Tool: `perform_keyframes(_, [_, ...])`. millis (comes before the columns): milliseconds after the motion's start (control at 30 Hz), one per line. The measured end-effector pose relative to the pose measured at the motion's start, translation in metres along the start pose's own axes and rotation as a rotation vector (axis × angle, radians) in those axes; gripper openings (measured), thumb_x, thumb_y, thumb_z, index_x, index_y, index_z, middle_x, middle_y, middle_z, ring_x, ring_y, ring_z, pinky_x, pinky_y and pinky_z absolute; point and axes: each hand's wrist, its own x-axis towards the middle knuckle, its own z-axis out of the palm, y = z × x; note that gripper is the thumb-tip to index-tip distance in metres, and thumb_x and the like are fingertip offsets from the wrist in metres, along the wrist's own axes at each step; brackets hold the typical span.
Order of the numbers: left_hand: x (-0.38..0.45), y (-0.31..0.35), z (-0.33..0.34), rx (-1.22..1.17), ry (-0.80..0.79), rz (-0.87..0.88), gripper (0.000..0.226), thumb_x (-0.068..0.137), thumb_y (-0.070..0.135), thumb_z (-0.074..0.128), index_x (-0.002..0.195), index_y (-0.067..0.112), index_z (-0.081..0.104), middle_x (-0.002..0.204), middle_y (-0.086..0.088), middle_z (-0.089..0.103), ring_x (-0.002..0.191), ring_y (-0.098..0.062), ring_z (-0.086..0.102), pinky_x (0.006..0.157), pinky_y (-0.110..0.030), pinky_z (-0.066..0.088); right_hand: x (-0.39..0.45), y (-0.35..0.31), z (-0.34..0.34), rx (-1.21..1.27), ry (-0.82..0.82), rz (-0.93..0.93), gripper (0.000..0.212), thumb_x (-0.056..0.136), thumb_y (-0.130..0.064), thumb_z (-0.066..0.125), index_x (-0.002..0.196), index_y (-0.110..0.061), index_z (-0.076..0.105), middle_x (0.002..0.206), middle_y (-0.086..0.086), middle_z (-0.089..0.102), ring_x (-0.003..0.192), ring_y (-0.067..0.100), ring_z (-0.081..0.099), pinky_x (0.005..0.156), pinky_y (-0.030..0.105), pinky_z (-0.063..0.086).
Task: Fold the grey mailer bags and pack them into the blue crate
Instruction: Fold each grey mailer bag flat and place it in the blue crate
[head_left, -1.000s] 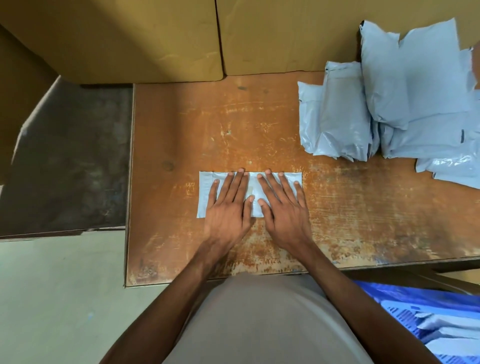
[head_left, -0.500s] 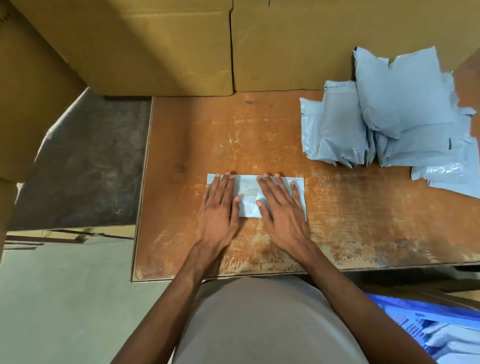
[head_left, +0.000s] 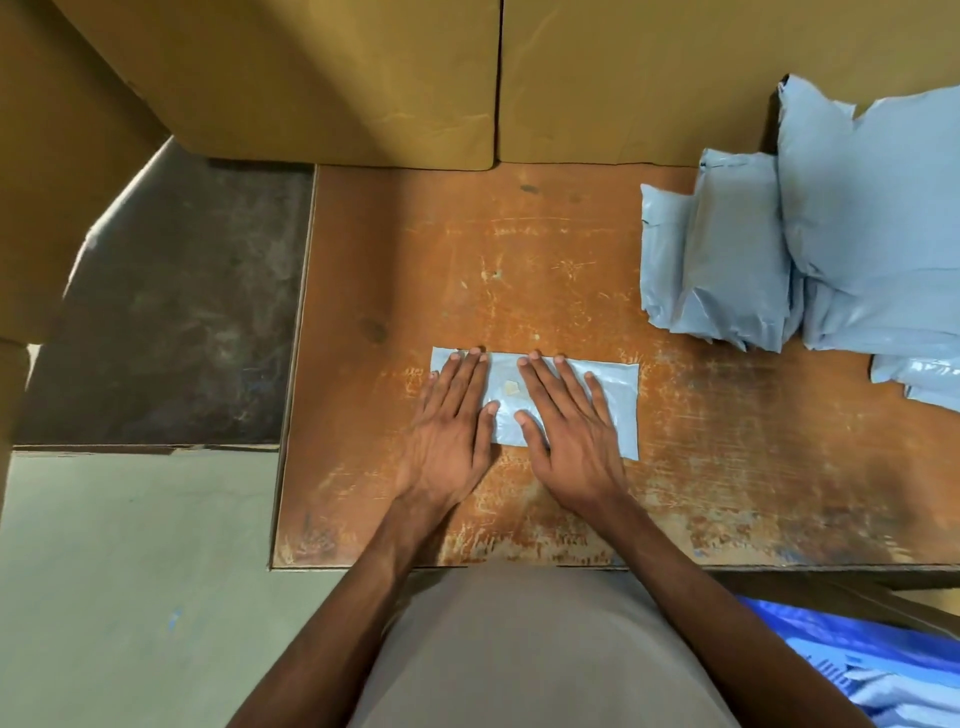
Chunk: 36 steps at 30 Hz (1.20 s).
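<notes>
A folded mailer bag is pressed flat on the worn table by the left hand and right hand, fingers straight, nothing gripped. More grey bags are piled far right, cardboard boxes behind, blue crate down low.

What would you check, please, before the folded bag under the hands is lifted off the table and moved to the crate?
1. Folded mailer bag lies flat on the table: ok.
2. Left hand presses it with straight fingers: ok.
3. Right hand presses it likewise, so neither hand grips it yet: not ok for lifting.
4. Fold stays shut once released: cannot tell.
5. Blue crate in reach at the lower right, below the table edge: ok, though only a corner shows.
6. Room left in the crate: cannot tell.
</notes>
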Motion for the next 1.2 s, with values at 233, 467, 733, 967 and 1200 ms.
perform_keyframes(233, [0.002, 0.0, -0.002, 0.005, -0.031, -0.012, 0.057, 0.11, 0.035, 0.032, 0.163, 0.015, 0.026, 0.17, 0.0, 0.024, 0.159, -0.013, 0.011, 0.129, -0.043, 0.014, 0.002, -0.002, -0.002, 0.058, 0.003, 0.018, 0.057, 0.11, -0.039, 0.038, 0.163, -0.022, 0.03, 0.171, -0.006, 0.023, 0.16, 0.015, 0.012, 0.128, 0.05, 0.016])
perform_keyframes(467, [0.001, 0.0, -0.004, -0.026, -0.039, 0.003, 0.056, 0.111, 0.034, 0.034, 0.163, 0.016, 0.026, 0.17, -0.001, 0.024, 0.159, -0.014, 0.011, 0.129, -0.042, 0.015, 0.001, -0.003, -0.002, 0.046, 0.004, 0.002, 0.056, 0.111, -0.041, 0.035, 0.163, -0.022, 0.028, 0.171, -0.007, 0.022, 0.16, 0.015, 0.011, 0.129, 0.049, 0.016])
perform_keyframes(733, [-0.004, 0.0, -0.016, -0.231, -0.001, -0.013, 0.063, 0.102, 0.035, 0.033, 0.161, 0.013, 0.031, 0.169, -0.004, 0.027, 0.159, -0.02, 0.013, 0.128, -0.049, 0.017, -0.005, -0.001, -0.01, 0.242, 0.042, 0.011, 0.054, 0.108, -0.033, 0.043, 0.16, -0.02, 0.035, 0.168, -0.005, 0.03, 0.159, 0.013, 0.016, 0.128, 0.052, 0.018])
perform_keyframes(967, [-0.028, -0.013, -0.032, -0.325, 0.053, -0.088, 0.081, 0.067, 0.025, 0.058, 0.147, 0.016, 0.051, 0.147, -0.006, 0.042, 0.138, -0.027, 0.038, 0.11, -0.048, 0.044, -0.049, 0.025, -0.034, 0.348, 0.136, 0.127, 0.077, 0.074, -0.006, 0.047, 0.15, -0.017, 0.049, 0.159, -0.001, 0.044, 0.156, 0.019, 0.025, 0.123, 0.058, 0.026])
perform_keyframes(1200, [-0.031, -0.009, -0.035, -0.402, 0.159, -0.098, 0.043, 0.087, 0.015, 0.056, 0.13, 0.012, 0.065, 0.128, -0.005, 0.055, 0.122, -0.021, 0.052, 0.102, -0.045, 0.05, -0.063, 0.036, -0.04, 0.506, 0.253, 0.218, 0.059, 0.081, 0.008, 0.047, 0.133, -0.014, 0.063, 0.136, -0.003, 0.057, 0.129, 0.013, 0.055, 0.086, 0.051, 0.058])
